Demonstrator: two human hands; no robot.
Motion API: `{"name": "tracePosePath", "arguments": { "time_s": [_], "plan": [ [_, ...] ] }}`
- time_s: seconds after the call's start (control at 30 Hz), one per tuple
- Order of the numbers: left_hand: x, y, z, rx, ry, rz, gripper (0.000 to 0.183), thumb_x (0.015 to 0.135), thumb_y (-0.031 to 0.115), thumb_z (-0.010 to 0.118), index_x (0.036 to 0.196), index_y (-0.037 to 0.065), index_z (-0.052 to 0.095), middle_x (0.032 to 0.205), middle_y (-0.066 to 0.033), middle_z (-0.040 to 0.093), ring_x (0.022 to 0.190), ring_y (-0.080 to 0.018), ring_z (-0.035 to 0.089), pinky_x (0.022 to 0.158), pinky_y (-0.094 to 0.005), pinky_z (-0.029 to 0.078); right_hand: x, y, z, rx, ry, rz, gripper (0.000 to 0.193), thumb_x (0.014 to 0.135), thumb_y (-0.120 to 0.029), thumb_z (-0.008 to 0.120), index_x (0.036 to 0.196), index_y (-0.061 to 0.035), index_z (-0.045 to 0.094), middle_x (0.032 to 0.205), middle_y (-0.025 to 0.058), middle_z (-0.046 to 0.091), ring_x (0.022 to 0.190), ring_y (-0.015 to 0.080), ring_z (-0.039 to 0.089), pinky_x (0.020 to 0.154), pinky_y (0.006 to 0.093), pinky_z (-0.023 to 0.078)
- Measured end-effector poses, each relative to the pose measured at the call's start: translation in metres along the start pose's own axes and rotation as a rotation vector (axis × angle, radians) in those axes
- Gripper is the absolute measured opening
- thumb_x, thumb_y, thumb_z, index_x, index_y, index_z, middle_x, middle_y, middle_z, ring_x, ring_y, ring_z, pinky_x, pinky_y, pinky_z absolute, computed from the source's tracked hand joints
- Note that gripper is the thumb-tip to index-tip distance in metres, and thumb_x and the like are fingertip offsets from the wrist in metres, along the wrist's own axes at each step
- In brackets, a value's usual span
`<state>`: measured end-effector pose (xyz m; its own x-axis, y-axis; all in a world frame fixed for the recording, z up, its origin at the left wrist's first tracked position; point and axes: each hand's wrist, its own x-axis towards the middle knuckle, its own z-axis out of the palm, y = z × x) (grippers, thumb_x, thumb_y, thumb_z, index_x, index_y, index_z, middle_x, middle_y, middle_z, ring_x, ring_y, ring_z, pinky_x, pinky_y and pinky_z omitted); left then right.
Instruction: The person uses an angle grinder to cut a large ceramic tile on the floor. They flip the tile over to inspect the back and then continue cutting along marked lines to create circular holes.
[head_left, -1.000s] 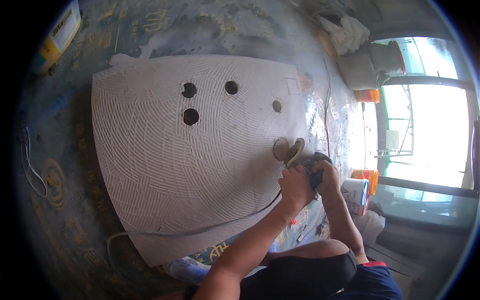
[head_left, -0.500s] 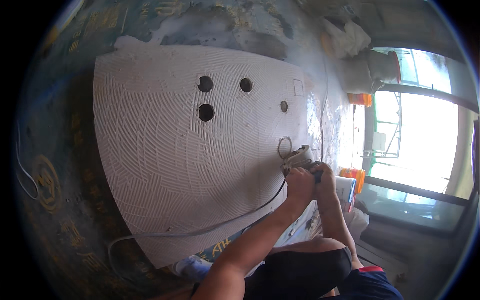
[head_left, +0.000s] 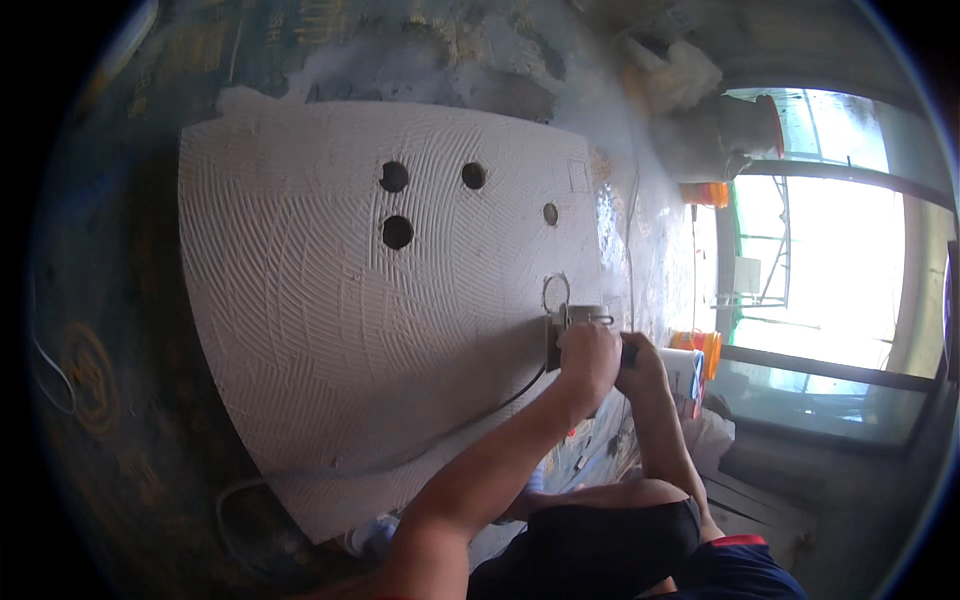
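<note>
A large pale slab (head_left: 330, 330) with a ridged back lies flat. Several round holes (head_left: 397, 232) go through it, and a ring-shaped groove (head_left: 556, 292) is cut near its right edge. Just below that ring, a corded handheld power cutter (head_left: 582, 314) stands at the slab's right edge, its flat base plate on edge. My left hand (head_left: 592, 352) is closed over the cutter's body. My right hand (head_left: 643, 368) grips its dark rear end, partly hidden behind the left. The cutter's blade cannot be seen.
The cord (head_left: 440, 452) trails across the slab to the lower left. Dust hazes the far right area. Orange buckets (head_left: 711, 350) and a white tub (head_left: 684, 372) stand by the bright window at right. A loose cable (head_left: 55, 370) lies on the dark floor covering.
The cutter has turned from a tilted pose to a squarer one and shifted slightly left and down relative to the ring groove. Both hands stay on it. The view has shifted slightly.
</note>
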<state>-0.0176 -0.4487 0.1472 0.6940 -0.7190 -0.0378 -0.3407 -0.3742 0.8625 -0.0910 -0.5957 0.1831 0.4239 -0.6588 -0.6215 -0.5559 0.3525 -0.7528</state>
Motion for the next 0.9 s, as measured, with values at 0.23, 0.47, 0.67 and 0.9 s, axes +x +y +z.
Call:
{"name": "tracePosePath", "arguments": {
  "time_s": [0.23, 0.47, 0.67, 0.9],
  "plan": [
    [-0.007, 0.018, 0.0, 0.17, 0.121, -0.022, 0.018, 0.083, 0.011, 0.06, 0.092, -0.001, 0.069, 0.09, -0.015, 0.066, 0.083, -0.0256, 0.07, 0.065, -0.0322, 0.057, -0.027, -0.021, 0.018, 0.33, -0.059, 0.118, 0.013, 0.087, -0.017, 0.06, 0.086, -0.0042, 0.063, 0.086, 0.0114, 0.067, 0.081, 0.0253, 0.065, 0.08, 0.0379, 0.054],
    [-0.007, -0.008, 0.031, 0.178, 0.286, 0.064, 0.02, 0.08, 0.013, 0.063, 0.095, 0.0, 0.066, 0.091, -0.0155, 0.061, 0.071, -0.0299, 0.067, 0.058, -0.0346, 0.054, -0.016, -0.011, 0.032, 0.229, -0.155, -0.044, 0.012, 0.088, -0.013, 0.059, 0.093, -0.0036, 0.064, 0.09, 0.0097, 0.068, 0.087, 0.023, 0.066, 0.084, 0.0343, 0.054],
    [-0.002, -0.016, 0.038, 0.134, 0.305, -0.006, 0.016, 0.077, 0.007, 0.066, 0.091, 0.003, 0.058, 0.093, -0.0123, 0.056, 0.079, -0.0281, 0.065, 0.063, -0.0336, 0.058, -0.007, -0.008, 0.044, 0.215, -0.109, -0.06, 0.011, 0.086, -0.012, 0.061, 0.09, -0.003, 0.064, 0.088, 0.0094, 0.068, 0.084, 0.0232, 0.066, 0.082, 0.0354, 0.055],
    [-0.002, -0.028, 0.039, 0.064, 0.29, 0.01, 0.015, 0.079, 0.008, 0.063, 0.092, 0.002, 0.058, 0.094, -0.0129, 0.057, 0.078, -0.0284, 0.066, 0.063, -0.0354, 0.058, 0.004, -0.002, 0.049, 0.179, -0.08, -0.06, 0.009, 0.084, -0.01, 0.06, 0.089, -0.0021, 0.064, 0.087, 0.0096, 0.067, 0.083, 0.0229, 0.065, 0.083, 0.0347, 0.054]
  ]
}}
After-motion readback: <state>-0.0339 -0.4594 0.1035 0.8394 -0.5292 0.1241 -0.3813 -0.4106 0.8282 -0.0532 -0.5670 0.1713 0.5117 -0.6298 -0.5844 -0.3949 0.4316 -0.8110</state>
